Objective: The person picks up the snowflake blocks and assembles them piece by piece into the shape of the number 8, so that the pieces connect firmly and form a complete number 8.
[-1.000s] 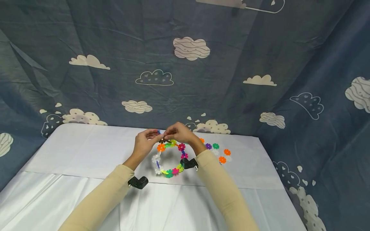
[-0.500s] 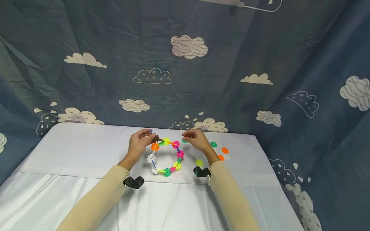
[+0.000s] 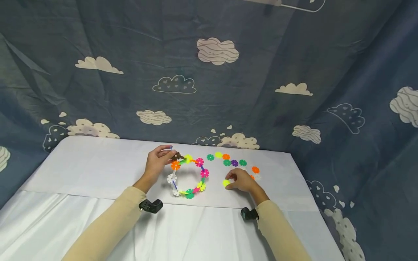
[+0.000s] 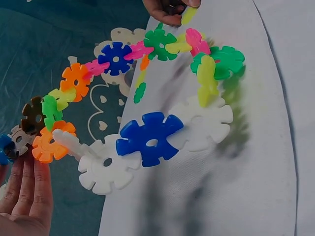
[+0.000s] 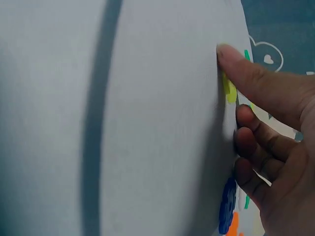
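Observation:
In the head view my left hand (image 3: 157, 159) holds a ring of interlocked flower-shaped plastic discs (image 3: 204, 173) near its brown disc (image 3: 176, 156). The left wrist view shows the ring's blue disc (image 4: 150, 139) and white disc (image 4: 109, 164) close up, with a curved row of colours behind. Fingers of my left hand (image 4: 27, 196) are under a small blue disc (image 4: 6, 149) at the ring's end; the thumb is hidden there. To the ring's right, my right hand (image 3: 242, 180) pinches a loose yellow disc (image 3: 226, 183) low over the table.
Several loose discs lie behind and right of my right hand, among them a purple disc (image 3: 234, 163), a green disc (image 3: 243, 162) and an orange disc (image 3: 255, 169). A white cloth covers the table (image 3: 107, 170). A dark cloud-print curtain (image 3: 248, 116) hangs behind it.
My right hand has left the ring, moved right and nearer, and now has the loose yellow disc between its fingers. The left hand stays at the ring after a small shift left.

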Tool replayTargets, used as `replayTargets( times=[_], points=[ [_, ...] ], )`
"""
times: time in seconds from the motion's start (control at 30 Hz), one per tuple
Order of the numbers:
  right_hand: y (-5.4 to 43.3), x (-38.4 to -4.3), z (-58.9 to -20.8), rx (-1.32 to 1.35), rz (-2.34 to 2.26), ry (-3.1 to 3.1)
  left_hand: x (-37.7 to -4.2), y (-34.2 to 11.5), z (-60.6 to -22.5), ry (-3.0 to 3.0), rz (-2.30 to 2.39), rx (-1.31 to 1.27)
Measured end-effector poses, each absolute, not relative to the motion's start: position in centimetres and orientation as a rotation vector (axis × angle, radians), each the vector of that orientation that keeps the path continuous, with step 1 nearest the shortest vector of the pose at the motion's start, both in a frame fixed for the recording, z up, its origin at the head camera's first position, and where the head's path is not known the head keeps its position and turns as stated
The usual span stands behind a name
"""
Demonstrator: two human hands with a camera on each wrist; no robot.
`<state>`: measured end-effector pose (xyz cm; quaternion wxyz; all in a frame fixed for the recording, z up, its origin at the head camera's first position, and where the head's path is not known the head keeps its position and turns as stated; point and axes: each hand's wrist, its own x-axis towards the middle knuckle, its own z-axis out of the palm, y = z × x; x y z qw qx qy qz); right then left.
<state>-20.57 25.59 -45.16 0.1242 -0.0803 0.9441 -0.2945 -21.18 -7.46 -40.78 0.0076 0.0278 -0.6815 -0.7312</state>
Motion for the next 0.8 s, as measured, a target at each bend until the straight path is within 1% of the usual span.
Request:
replayTargets(
  times=[0.37,0.57,0.67,0.8],
  points=[
    [25.0,-20.5,-44.7,-0.243,-0.836,2.777,-21.1,-7.1,-40.9,-2.085,-2.299,0.150],
    [24.7,-20.8,-44.7,-0.252,-1.029,2.705,-21.0,-6.9,-40.9,-2.066,-2.308,0.157],
    [23.7,-21.7,-43.6,-0.308,-1.195,2.642,-21.0,-6.8,-40.8,-2.076,-2.304,0.145],
    [20.9,-23.4,-40.7,-0.422,-1.466,2.553,-21.0,-6.6,-40.7,-2.090,-2.292,0.129]
  ],
)
